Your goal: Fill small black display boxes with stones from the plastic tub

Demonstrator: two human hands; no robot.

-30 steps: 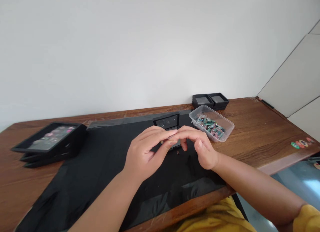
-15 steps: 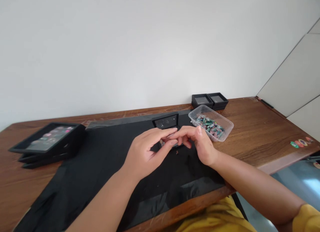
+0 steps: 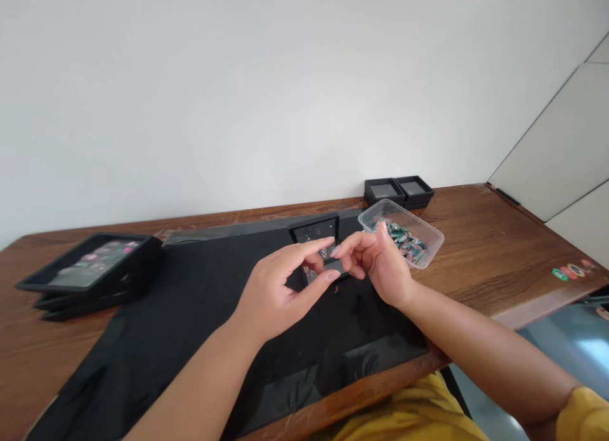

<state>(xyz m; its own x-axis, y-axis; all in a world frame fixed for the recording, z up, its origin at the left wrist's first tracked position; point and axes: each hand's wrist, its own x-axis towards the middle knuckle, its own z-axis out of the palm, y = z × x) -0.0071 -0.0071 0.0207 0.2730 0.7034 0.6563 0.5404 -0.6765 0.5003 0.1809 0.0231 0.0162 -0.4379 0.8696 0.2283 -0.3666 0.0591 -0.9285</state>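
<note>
Black cloth covers the middle of the wooden table, and both hands meet above it around a small black box with a clear window. The left hand pinches the box between thumb and forefinger, the thumb at its lower near edge and the forefinger over its top, so the fingers are clamped on it. The right hand closes on the same box from the other side, its fingertips touching the box's right edge close to the left forefinger; its thumb is raised. What lies inside the box is too small to tell.

Just beyond the grip, toward the wall, another black windowed box lies on the cloth. A tiny dark speck sits on the cloth just below the held box. To the right of the right hand, near its knuckles, stands a clear plastic tub holding a heap of green and pink stones. Past the tub, against the wall, two small black boxes stand side by side, touching. Well apart to the left of the left hand, a stack of black trays rests on the table, the top one showing coloured pieces under a sheen. Far right of the grip, near the table edge, lie some round coloured stickers. A yellow garment shows under the forearms.
</note>
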